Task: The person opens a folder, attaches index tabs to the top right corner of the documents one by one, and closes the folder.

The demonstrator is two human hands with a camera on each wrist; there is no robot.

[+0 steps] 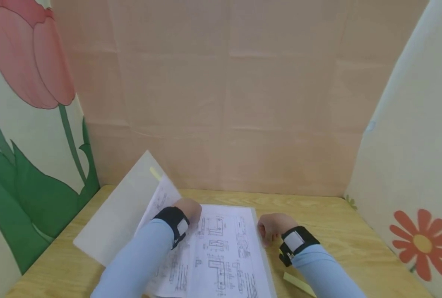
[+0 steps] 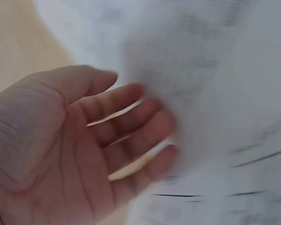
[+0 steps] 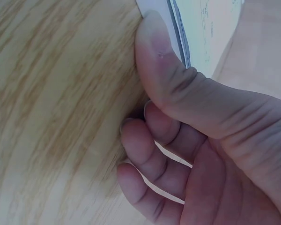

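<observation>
- While the stack of drawing sheets [image 1: 221,252] lies flat on the wooden worktop [image 1: 336,215], my left hand [image 1: 189,211] rests at its upper left, fingers [image 2: 131,122] straight and slightly spread against a lifted sheet [image 1: 161,198].
- My right hand [image 1: 271,227] sits at the stack's right edge, fingers [image 3: 150,154] curled on the wood, thumb touching the paper's edge.
- Left of the stack lies a clear folder [image 1: 120,211].
</observation>
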